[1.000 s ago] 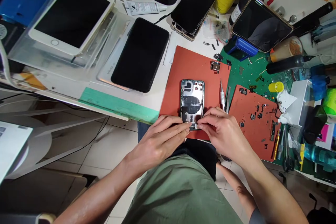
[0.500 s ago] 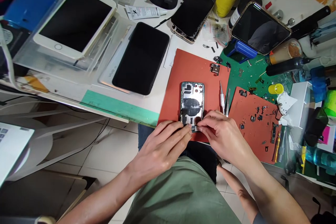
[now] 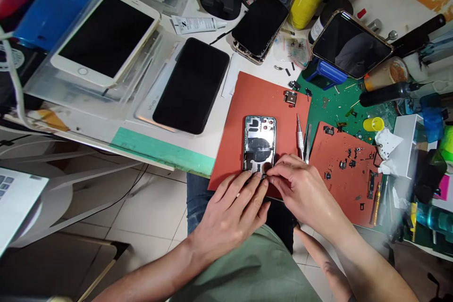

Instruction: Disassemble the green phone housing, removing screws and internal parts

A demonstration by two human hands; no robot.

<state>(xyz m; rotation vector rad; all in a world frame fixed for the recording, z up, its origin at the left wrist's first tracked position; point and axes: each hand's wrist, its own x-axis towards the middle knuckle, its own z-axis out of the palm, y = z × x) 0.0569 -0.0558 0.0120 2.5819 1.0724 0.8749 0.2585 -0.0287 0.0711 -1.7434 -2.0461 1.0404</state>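
Note:
An opened phone housing lies on an orange-red mat, its silver inside and dark round patch facing up. My left hand lies across the housing's bottom end, fingers stretched and slightly spread, fingertips touching it. At the lower right corner, my right hand has thumb and forefinger pinched together. Whatever is between those fingertips is hidden or too small to name. A silver precision screwdriver and tweezers lie just beyond my right hand. The housing's bottom edge is covered by my fingers.
A second mat at the right carries several small phone parts and a gold screwdriver. Left of the housing lies a black-screened phone, with a white tablet beyond. A propped phone stands at the back right.
My left hand has shifted slightly right and down, its fingers more spread and the thumb now showing. My right hand keeps its pinch at the housing's corner. The whole view has shifted slightly.

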